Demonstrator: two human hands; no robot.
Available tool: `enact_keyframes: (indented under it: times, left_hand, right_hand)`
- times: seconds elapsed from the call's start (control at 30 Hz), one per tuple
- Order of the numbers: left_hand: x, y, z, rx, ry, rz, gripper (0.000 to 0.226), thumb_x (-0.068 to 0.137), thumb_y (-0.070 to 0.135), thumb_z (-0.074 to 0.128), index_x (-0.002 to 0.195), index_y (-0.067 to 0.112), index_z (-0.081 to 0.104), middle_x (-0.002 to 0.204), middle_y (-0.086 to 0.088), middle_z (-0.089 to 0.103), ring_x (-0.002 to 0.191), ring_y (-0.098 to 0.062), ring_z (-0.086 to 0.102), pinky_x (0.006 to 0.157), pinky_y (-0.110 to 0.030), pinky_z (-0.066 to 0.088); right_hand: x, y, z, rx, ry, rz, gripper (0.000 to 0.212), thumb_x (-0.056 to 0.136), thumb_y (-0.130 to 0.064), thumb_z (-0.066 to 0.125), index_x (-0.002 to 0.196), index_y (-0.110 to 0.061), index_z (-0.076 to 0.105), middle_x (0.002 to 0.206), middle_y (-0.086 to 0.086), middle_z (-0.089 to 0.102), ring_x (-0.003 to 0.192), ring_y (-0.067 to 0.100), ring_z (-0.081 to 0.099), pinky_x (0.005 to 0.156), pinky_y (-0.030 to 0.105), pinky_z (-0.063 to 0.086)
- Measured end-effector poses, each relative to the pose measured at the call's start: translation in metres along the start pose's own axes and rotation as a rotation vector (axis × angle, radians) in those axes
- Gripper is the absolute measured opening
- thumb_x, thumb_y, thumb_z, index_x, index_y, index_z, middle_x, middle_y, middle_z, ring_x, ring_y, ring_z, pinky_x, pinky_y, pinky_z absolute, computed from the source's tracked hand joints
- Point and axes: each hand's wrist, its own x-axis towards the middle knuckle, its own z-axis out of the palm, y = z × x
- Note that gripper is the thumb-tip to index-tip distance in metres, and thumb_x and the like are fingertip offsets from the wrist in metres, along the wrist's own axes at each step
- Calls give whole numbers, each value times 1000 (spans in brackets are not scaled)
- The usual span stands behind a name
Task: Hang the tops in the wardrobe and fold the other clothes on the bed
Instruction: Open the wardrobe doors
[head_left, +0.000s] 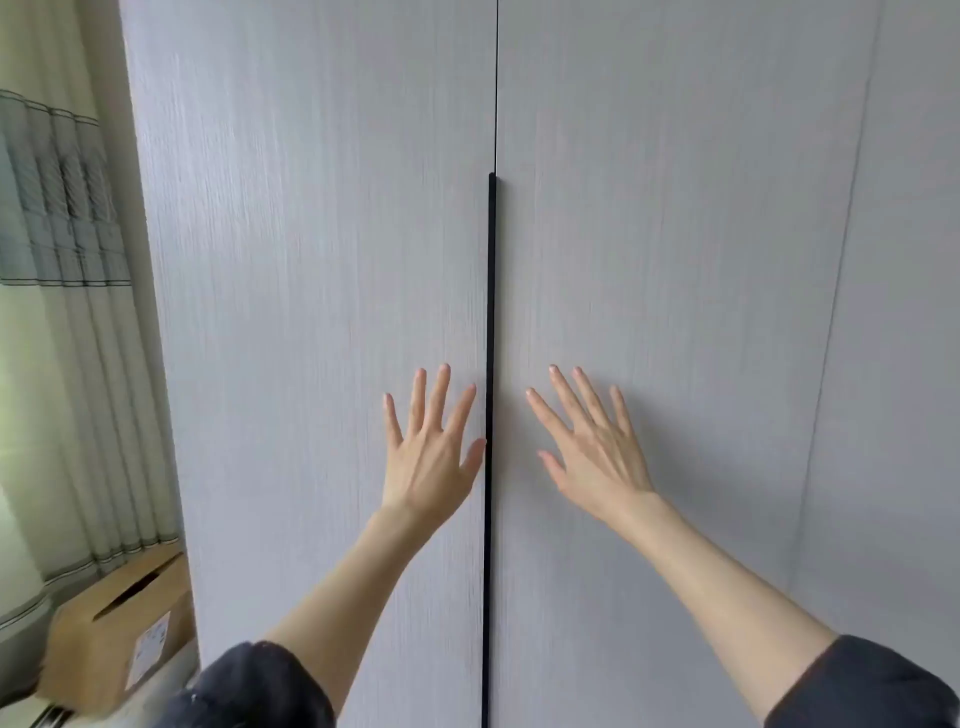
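The pale grey wardrobe fills the view with both doors closed. Its left door and right door meet at a long black handle strip running down the middle. My left hand lies flat on the left door with fingers spread, the thumb at the strip. My right hand lies flat on the right door, fingers spread, just right of the strip. Neither hand holds anything. No clothes and no bed are in view.
A cardboard box stands on the floor at the lower left, beside the wardrobe's side. Pale pleated curtains hang along the left edge. Another grey panel continues to the right.
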Motion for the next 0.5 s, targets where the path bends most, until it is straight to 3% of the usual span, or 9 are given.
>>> enact_keyframes:
  times: [0.2, 0.27, 0.33, 0.4, 0.5]
  left_hand:
    - [-32, 14, 39, -179, -102, -129, 54, 100, 33, 38, 149, 21, 19, 159, -5, -3, 145, -24, -10, 116, -44, -6]
    - [-37, 16, 48, -227, -98, -184, 50, 99, 29, 42, 146, 18, 29, 155, -10, 14, 143, -27, 9, 116, -40, 9]
    - [-40, 21, 55, -283, -72, -229, 43, 97, 25, 47, 138, 15, 41, 142, -9, 32, 130, -28, 28, 108, -35, 22]
    - [-39, 25, 61, -307, -57, -256, 35, 95, 24, 49, 128, 13, 49, 132, -8, 39, 121, -27, 33, 103, -32, 24]
    - [-28, 28, 68, -285, -36, -324, 30, 94, 28, 50, 120, 12, 53, 127, -6, 40, 119, -26, 33, 102, -32, 23]
  right_hand:
    - [-38, -24, 46, -18, 93, -18, 76, 66, -25, 80, 136, -20, 50, 145, 13, 42, 133, 33, 40, 98, 63, 35]
    - [-43, -23, 55, -26, 49, 22, 76, 67, -24, 79, 137, -20, 49, 147, 12, 39, 135, 33, 37, 98, 66, 32]
    - [-47, -22, 67, -9, -61, 41, 77, 76, -23, 71, 144, -24, 36, 155, 9, 22, 142, 33, 20, 104, 67, 21]
    - [-48, -19, 76, -2, -117, 39, 81, 80, -20, 67, 148, -26, 24, 158, 5, 6, 145, 31, 5, 107, 65, 14]
    - [-46, -16, 81, -7, -122, 40, 85, 77, -16, 69, 148, -26, 24, 158, 4, 7, 145, 31, 6, 107, 64, 16]
